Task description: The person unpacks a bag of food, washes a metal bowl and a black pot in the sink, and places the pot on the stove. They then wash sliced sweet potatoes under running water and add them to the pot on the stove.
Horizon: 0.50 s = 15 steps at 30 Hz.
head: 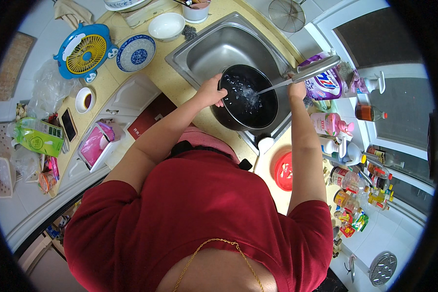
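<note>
My left hand [212, 91] grips the near-left rim of a deep black pot [219, 118], thumb over the edge. The pot is tilted over the front of a stainless steel sink [219, 47]. A stream from the metal faucet [315, 69] runs into it, and water splashes and bubbles on the dark inside. My right hand [295, 90] is raised at the right of the sink, by the faucet. The faucet spout and a purple detergent bag hide its fingers, so I cannot tell whether it holds the faucet.
A white-handled brush [265, 145] lies at the sink's front corner, near a red plastic dish [284, 171] with pale pieces. Left stand a blue-patterned bowl [136, 53], a white bowl [166, 26] and a blue fan [87, 54]. Purple detergent [323, 82] and several bottles [350, 179] line the right.
</note>
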Motion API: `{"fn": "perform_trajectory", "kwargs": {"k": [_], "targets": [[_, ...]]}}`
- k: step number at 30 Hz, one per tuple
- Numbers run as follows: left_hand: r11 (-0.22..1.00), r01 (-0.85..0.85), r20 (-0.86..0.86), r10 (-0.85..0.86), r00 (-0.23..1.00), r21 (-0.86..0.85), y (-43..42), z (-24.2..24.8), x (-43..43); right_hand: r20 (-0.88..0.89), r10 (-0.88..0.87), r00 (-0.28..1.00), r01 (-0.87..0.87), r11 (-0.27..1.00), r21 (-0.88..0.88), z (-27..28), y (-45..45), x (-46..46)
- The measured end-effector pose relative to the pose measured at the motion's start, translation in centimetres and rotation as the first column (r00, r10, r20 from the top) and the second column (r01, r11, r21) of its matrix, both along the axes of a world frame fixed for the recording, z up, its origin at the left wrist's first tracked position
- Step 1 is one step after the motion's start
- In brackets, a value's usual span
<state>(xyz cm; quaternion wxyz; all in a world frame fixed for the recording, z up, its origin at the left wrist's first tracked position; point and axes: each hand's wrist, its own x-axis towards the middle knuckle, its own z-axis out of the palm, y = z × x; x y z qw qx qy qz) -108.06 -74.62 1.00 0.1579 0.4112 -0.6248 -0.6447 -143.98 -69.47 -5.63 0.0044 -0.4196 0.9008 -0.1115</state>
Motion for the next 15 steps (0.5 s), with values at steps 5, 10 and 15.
{"fn": "perform_trajectory", "kwargs": {"k": [5,10,15], "targets": [[1.000,-0.009,-0.011,0.009,1.000,-0.003,0.10,0.21,0.08,0.012,-0.008,1.000,0.008,1.000,0.008,0.43,0.01,0.41],[1.000,-0.012,0.012,0.013,1.000,-0.003,0.10,0.00,0.05,-0.003,-0.022,1.000,0.022,1.000,0.012,-0.15,-0.01,0.04],[1.000,-0.004,-0.001,0.004,1.000,-0.015,0.13,0.16,0.14,0.004,-0.022,1.000,0.022,1.000,0.009,0.04,0.00,0.25]]}}
